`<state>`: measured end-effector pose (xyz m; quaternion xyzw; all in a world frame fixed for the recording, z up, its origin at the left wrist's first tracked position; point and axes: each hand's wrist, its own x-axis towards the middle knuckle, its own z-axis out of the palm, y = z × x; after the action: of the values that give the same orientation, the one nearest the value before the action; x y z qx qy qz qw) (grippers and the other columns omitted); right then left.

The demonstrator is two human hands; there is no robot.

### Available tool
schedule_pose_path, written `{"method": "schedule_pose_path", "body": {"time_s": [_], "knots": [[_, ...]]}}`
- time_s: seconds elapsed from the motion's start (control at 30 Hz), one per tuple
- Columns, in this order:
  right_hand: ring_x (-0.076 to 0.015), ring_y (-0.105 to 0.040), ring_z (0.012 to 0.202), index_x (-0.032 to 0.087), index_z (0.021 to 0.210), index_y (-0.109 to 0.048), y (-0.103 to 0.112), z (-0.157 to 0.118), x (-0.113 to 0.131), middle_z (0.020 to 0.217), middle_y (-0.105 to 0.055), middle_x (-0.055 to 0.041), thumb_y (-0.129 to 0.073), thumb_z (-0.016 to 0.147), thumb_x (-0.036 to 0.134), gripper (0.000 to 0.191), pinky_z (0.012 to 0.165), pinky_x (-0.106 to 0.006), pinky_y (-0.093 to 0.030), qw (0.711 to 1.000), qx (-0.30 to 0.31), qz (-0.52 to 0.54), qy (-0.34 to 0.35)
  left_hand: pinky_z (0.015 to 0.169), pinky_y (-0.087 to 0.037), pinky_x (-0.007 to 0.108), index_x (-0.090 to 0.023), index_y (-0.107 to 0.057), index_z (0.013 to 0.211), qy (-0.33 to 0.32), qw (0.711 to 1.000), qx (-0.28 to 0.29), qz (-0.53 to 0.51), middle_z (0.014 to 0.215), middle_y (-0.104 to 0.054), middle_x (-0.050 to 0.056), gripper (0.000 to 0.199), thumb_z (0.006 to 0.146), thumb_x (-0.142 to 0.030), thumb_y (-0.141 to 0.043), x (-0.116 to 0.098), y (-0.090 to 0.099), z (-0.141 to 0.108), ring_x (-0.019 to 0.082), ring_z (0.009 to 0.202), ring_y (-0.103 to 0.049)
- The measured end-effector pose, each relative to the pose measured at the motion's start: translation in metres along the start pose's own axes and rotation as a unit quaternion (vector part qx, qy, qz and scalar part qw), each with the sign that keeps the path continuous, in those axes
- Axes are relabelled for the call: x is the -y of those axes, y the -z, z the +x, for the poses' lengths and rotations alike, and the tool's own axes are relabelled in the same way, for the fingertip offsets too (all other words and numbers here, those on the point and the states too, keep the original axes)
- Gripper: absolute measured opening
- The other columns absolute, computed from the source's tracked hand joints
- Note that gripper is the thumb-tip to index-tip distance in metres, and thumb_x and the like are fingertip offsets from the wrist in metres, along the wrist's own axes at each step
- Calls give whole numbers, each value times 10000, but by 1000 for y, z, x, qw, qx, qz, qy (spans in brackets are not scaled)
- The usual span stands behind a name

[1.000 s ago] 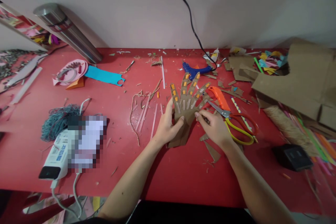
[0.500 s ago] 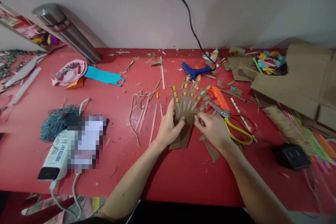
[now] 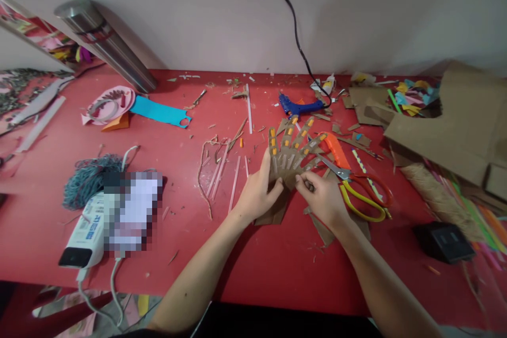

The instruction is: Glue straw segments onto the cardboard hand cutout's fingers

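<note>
A brown cardboard hand cut-out (image 3: 285, 184) is tilted up above the red table, its fingers fanned away from me. Short orange tube pieces sit along most of its fingers, and clear ones lie across the palm. My left hand (image 3: 258, 193) is closed on the cut-out's left edge, thumb over the palm and fingers behind. My right hand (image 3: 322, 194) is pinched at the palm's right side, touching it; what lies between the fingertips is hidden. Close to the right hand are scissors (image 3: 343, 174) with red and yellow handles and an orange-handled tool (image 3: 336, 149).
A blue glue gun (image 3: 304, 108) with a black cord lies behind the cut-out. Clear sticks (image 3: 234, 184) and twine (image 3: 199, 177) lie left; a power bank (image 3: 87, 235) and phone (image 3: 137, 211) sit further left. Cardboard (image 3: 447, 121), a twine roll (image 3: 425, 185) and a black box (image 3: 443, 242) stand right.
The view has shifted slightly, so most things on the table appear a little further right. My hands keep nearly the same hold, with the cut-out's fingers leaning slightly more to the right.
</note>
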<state>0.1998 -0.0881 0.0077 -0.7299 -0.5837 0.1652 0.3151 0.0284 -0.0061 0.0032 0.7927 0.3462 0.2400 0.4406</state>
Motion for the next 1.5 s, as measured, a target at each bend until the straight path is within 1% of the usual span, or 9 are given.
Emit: {"method": "schedule_pose_path", "body": {"time_s": [0.2,0.4,0.73,0.9,1.03,1.17,1.3,1.4,1.5], "knots": [[-102,-387,477,221,650,-460,-1,0,-3,516,-457,35,-473,948,391,343,533,-260,-293,999,2,-20,42,708,-521,323,-95,-101,1609,3,1000,-9,-7,969,-722,94,804,933,-272,-498,2,-1,0,197,739,-646],[-109,-462,507,218,655,-502,4,1,-6,538,-523,16,-475,957,393,350,566,-254,-330,996,-8,-25,80,769,-542,335,-106,-82,1609,1,998,-18,-68,1031,-721,104,793,939,-246,-482,0,1,3,197,808,-667],[-101,-506,466,218,768,-562,-1,3,-14,562,-580,27,-495,969,430,299,519,-234,-367,997,-36,-41,55,685,-508,290,-126,-92,1611,4,999,-28,-46,996,-710,87,789,935,-250,-479,0,2,1,145,664,-604],[-130,-504,470,211,795,-592,-4,-1,-11,547,-591,3,-465,970,400,288,526,-274,-288,992,-56,-96,53,636,-478,279,-150,-133,1603,-14,999,-30,-14,906,-697,49,761,937,-265,-481,-2,1,-1,141,609,-568],[-129,-463,465,211,758,-576,-6,-2,-9,520,-542,6,-441,961,340,276,523,-286,-237,991,-44,-110,67,639,-483,300,-126,-146,1593,-1,999,-33,3,926,-700,71,752,938,-278,-483,-2,-2,-1,160,623,-577],[-129,-473,502,213,756,-566,-4,-1,-7,552,-546,3,-437,955,331,265,551,-282,-277,993,-32,-85,80,669,-513,314,-89,-113,1588,16,999,-36,-29,904,-697,63,774,930,-263,-481,-1,-5,0,168,651,-598],[-125,-476,522,220,731,-548,-2,0,-6,559,-534,12,-471,932,326,240,572,-283,-306,996,-21,-33,74,777,-549,348,-103,-121,1588,12,997,-40,-67,1050,-711,108,770,927,-244,-490,0,-5,1,186,773,-656],[-118,-481,531,221,752,-558,-1,-1,-6,577,-534,21,-508,915,338,206,574,-270,-340,998,-16,23,50,824,-552,351,-137,-125,1596,12,996,-43,-78,1135,-703,122,770,928,-236,-495,0,-4,0,186,819,-671],[-107,-461,495,222,781,-555,-3,-2,-4,559,-505,40,-515,934,380,223,532,-246,-373,995,-12,97,6,811,-551,342,-139,-101,1605,12,996,-40,-79,1146,-704,125,779,937,-239,-489,-1,-2,0,178,804,-666]]}}
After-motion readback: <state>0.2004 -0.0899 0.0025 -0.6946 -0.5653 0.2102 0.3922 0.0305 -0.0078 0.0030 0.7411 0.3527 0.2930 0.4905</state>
